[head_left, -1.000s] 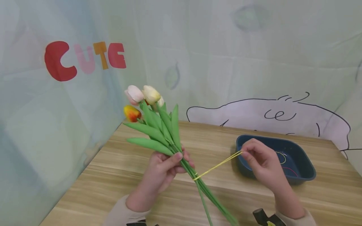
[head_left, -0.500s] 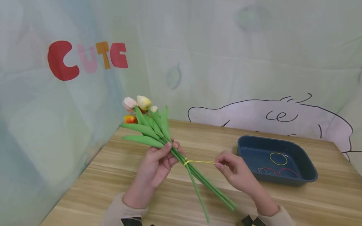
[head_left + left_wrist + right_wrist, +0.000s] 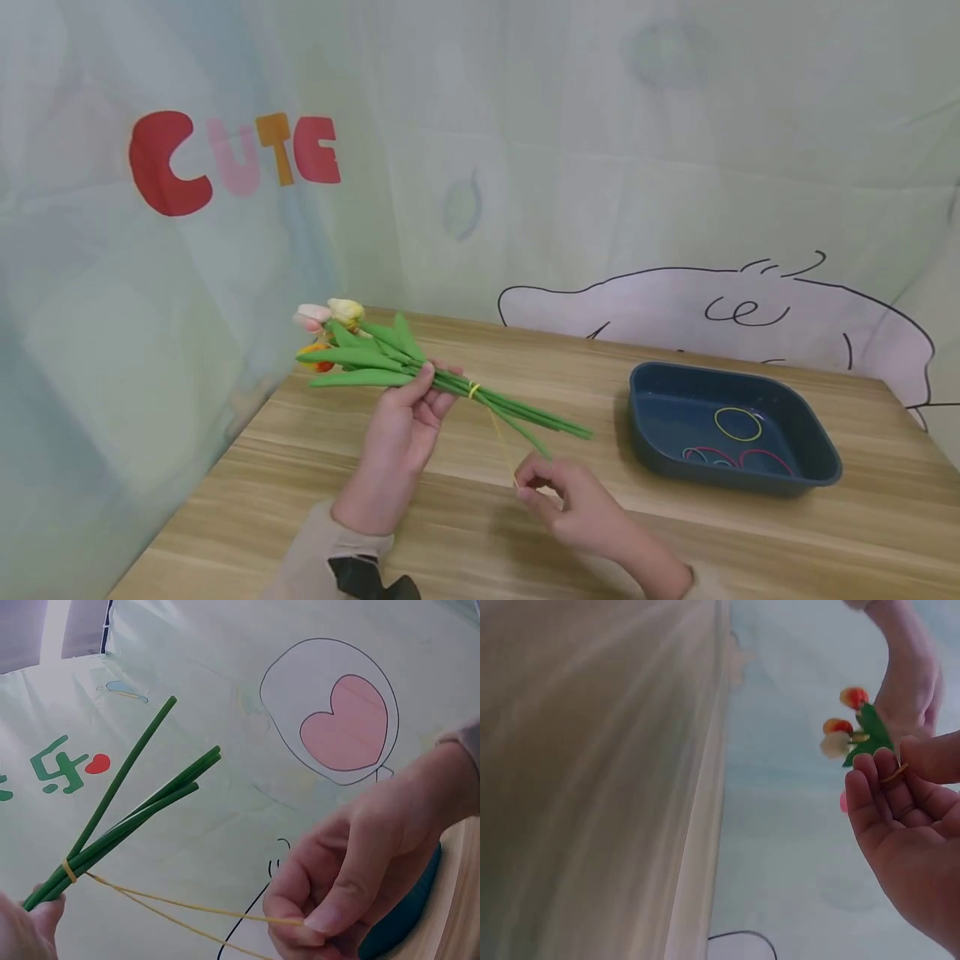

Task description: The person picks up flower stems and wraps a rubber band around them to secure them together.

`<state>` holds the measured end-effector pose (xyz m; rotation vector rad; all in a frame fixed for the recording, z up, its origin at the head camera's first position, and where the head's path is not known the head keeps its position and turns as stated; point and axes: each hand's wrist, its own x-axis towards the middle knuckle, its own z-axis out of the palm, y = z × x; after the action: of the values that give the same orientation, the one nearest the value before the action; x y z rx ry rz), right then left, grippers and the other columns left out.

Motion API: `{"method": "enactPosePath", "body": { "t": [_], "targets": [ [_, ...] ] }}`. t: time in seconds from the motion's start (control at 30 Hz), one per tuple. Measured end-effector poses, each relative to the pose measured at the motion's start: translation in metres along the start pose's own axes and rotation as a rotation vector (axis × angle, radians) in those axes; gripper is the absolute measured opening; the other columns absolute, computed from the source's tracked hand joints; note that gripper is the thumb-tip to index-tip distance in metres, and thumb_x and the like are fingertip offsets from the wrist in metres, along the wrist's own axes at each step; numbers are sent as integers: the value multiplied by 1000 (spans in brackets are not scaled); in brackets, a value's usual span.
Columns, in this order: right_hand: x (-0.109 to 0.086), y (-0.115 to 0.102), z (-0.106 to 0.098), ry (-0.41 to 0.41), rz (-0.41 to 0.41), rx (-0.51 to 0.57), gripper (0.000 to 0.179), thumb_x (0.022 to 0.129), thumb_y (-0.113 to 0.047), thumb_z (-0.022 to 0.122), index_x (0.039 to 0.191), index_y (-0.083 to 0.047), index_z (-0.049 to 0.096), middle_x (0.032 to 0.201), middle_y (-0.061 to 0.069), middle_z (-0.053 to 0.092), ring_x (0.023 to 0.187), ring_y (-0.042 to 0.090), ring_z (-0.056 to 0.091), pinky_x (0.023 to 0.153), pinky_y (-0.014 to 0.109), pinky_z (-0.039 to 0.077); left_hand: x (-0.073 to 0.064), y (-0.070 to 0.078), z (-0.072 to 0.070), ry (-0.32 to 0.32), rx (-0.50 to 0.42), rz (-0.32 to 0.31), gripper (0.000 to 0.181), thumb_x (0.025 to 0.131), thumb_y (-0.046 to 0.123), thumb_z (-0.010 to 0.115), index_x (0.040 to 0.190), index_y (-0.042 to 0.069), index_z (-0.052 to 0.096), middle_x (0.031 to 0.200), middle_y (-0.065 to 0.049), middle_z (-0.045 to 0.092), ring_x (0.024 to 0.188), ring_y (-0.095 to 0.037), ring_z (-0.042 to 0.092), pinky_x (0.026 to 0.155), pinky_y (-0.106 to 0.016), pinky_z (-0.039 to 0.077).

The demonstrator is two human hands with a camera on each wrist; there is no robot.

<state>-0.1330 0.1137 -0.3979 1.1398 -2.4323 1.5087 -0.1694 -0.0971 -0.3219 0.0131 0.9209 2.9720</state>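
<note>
My left hand (image 3: 405, 425) grips a bunch of artificial tulips (image 3: 360, 358) by the green stems, the pink, cream and orange-red heads pointing left. A yellow rubber band (image 3: 474, 390) is looped round the stems just right of that hand. My right hand (image 3: 581, 504) pinches the band's free end, drawn out taut toward me and below the stems. In the left wrist view the band (image 3: 187, 906) shows as two stretched strands running to the right hand (image 3: 360, 862). One stem splays away from the others. The right wrist view shows the band's end between thumb and fingers.
A dark blue basin (image 3: 645, 450) stands on the wooden table (image 3: 300, 508) at the right, with several yellow, red and pale rubber bands inside. Printed cloth (image 3: 570, 192) hangs behind and to the left of the table.
The right hand has moved left and toward me from over the basin, still pulling the band. The tulips have lowered and tilted nearer level, stem ends swinging up.
</note>
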Motion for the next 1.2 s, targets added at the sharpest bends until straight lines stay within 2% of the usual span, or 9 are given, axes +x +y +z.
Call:
{"method": "enactPosePath", "body": {
  "t": [0.1,0.2,0.3,0.47,0.63,0.83,1.0,1.07,1.2],
  "targets": [
    [-1,-5,10,32,-124,-44,17,88,6,62,86,-11,59,83,0,60,80,10,60,75,23,59,4,0,-2,52,39,30,15,100,-6,38,112,-1,45,84,-7,59,79,-19,72,81,-27,60],
    [-1,-9,17,61,-218,-85,20,86,8,63,87,-12,58,83,1,60,80,10,60,74,20,57,6,-1,-4,73,73,69,35,99,-8,37,133,1,37,84,-6,58,77,-19,72,79,-26,60],
    [-1,-14,20,76,-282,-128,20,87,6,63,88,-13,58,83,1,60,81,8,59,76,17,55,9,-3,-5,83,112,112,46,99,-8,38,142,3,31,81,-5,61,76,-19,72,78,-26,60],
    [-2,-24,22,72,-343,-212,10,92,-2,60,90,-12,59,86,-2,60,83,6,59,78,13,53,15,-7,-9,90,221,199,27,98,-6,44,124,-2,43,80,-4,65,76,-17,72,79,-27,60],
    [-5,-35,20,45,-289,-231,6,95,-8,59,91,-13,61,92,-5,61,85,5,58,78,13,53,19,-13,-13,68,320,287,8,97,-8,45,101,-3,50,81,-4,66,76,-17,71,78,-29,61],
    [-5,-44,11,92,-380,-236,8,98,-12,54,93,-12,60,93,-3,61,87,9,59,82,15,53,15,-20,-17,-17,475,403,4,95,-7,51,97,-6,54,82,-2,68,77,-15,71,74,-28,61],
    [-8,-52,-2,138,-378,-205,4,95,-9,59,93,-12,57,90,-3,59,86,9,58,79,16,52,11,-25,-19,-108,637,529,16,94,-4,56,100,-18,52,83,5,70,79,-12,71,74,-32,61],
    [-9,-55,-8,160,-372,-195,6,94,-8,61,93,-12,56,89,-3,58,85,8,57,78,16,51,10,-25,-18,-142,656,553,19,94,-4,56,101,-21,51,83,5,70,79,-12,71,75,-33,61],
    [-10,-59,-23,206,-349,-194,13,91,-2,63,92,-13,56,87,-5,58,82,8,56,74,19,50,8,-26,-16,-188,651,544,18,93,-5,56,101,-21,52,83,-1,69,80,-13,71,77,-35,61]
  ]
}}
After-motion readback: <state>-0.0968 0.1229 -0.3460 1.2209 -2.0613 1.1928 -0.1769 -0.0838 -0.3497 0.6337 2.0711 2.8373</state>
